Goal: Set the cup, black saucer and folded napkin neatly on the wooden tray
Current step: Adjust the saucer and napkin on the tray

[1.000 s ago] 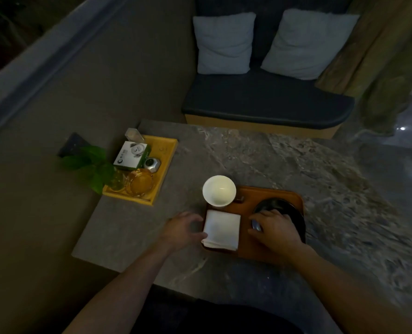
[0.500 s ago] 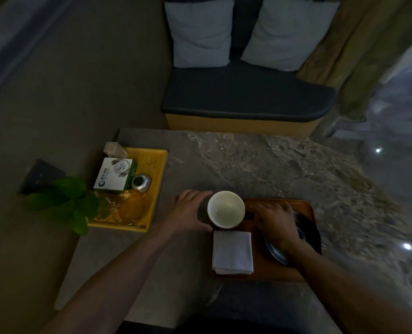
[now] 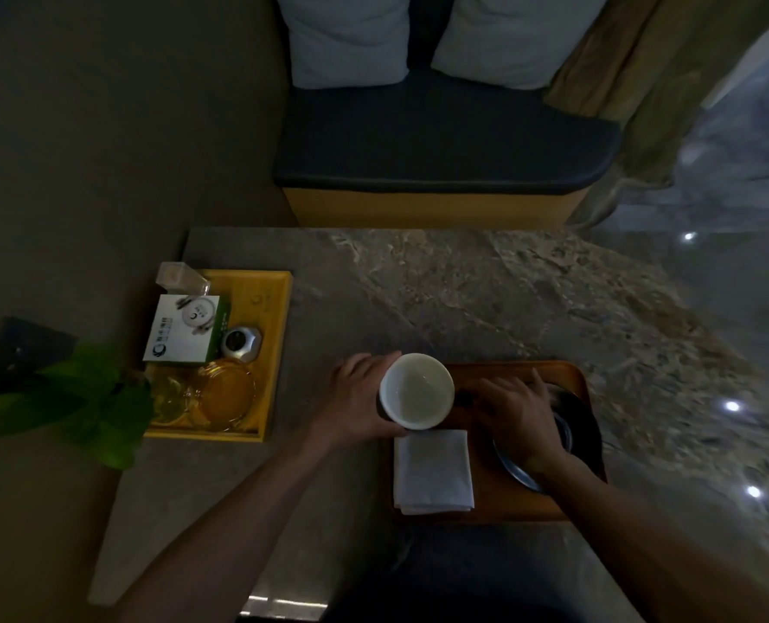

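Three tray items, two hands at work

Item 1, cup (image 3: 417, 391): white, empty, sitting at the upper left corner of the wooden tray (image 3: 508, 505), right of frame centre. The left hand (image 3: 359, 400) is wrapping its outer side, fingers curled around the wall and thumb near the lower rim. It is probably ceramic: stiff, smooth, breakable, moderately light. A hold around the wall, as now, is looking safer than a pinch on the rim.

Item 2, black saucer (image 3: 576, 436): lying on the right part of the tray, partly hidden. The right hand (image 3: 519, 413) is resting palm down over its left edge, fingers loosely spread and flat, gripping nothing that can be seen. It looks thin, rigid and slick; its edge would be the place to take it.

Item 3, folded napkin (image 3: 433, 470): lying flat and square on the lower left of the tray, just below the cup, untouched. It is soft and light; lifting it by one corner would risk unfolding it.

Elsewhere: a yellow tray (image 3: 279, 335) of small items is sitting at left of frame on the stone table (image 3: 486, 299).
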The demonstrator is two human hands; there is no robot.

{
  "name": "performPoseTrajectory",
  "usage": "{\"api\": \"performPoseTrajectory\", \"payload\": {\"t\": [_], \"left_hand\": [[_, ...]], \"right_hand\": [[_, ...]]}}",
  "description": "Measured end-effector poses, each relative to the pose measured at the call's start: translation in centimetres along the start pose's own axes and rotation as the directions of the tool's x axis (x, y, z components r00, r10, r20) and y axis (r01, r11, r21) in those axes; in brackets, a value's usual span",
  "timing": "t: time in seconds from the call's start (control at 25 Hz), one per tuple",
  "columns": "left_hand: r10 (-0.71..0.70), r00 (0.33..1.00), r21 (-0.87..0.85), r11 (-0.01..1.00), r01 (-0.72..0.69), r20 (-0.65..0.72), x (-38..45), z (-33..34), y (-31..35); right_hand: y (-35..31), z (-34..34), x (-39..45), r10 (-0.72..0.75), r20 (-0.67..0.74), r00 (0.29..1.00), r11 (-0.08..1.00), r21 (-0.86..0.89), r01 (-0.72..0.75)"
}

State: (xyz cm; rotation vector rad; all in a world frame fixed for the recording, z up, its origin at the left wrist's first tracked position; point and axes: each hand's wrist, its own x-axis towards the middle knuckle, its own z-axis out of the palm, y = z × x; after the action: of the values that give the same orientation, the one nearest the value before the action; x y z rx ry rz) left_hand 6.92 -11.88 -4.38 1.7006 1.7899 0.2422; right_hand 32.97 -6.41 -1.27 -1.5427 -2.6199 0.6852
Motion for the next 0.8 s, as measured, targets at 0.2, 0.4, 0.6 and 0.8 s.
{"api": "performPoseTrajectory", "payload": {"t": [0.2, 0.4, 0.6, 0.8], "left_hand": [[0.019, 0.999, -0.041, 0.999, -0.02, -0.033, -0.2, 0.0, 0.4], [0.004, 0.999, -0.065, 0.998, -0.007, -0.042, 0.1, 0.3, 1.5], [0.001, 0.999, -0.073, 0.997, -0.003, -0.037, 0.3, 0.7, 2.3], [0.04, 0.998, -0.01, 0.999, -0.04, -0.046, -0.1, 0.8, 2.6]], "right_hand": [[0.3, 0.1, 0.0, -0.033, -0.052, 0.998, 0.999, 0.017, 0.034], [1.4, 0.2, 0.3, -0.014, -0.013, 1.0, 0.998, 0.057, 0.014], [2.2, 0.5, 0.1, -0.024, -0.074, 0.997, 0.999, 0.024, 0.026], [2.5, 0.7, -0.3, -0.084, -0.117, 0.99, 0.996, -0.052, 0.078]]}}
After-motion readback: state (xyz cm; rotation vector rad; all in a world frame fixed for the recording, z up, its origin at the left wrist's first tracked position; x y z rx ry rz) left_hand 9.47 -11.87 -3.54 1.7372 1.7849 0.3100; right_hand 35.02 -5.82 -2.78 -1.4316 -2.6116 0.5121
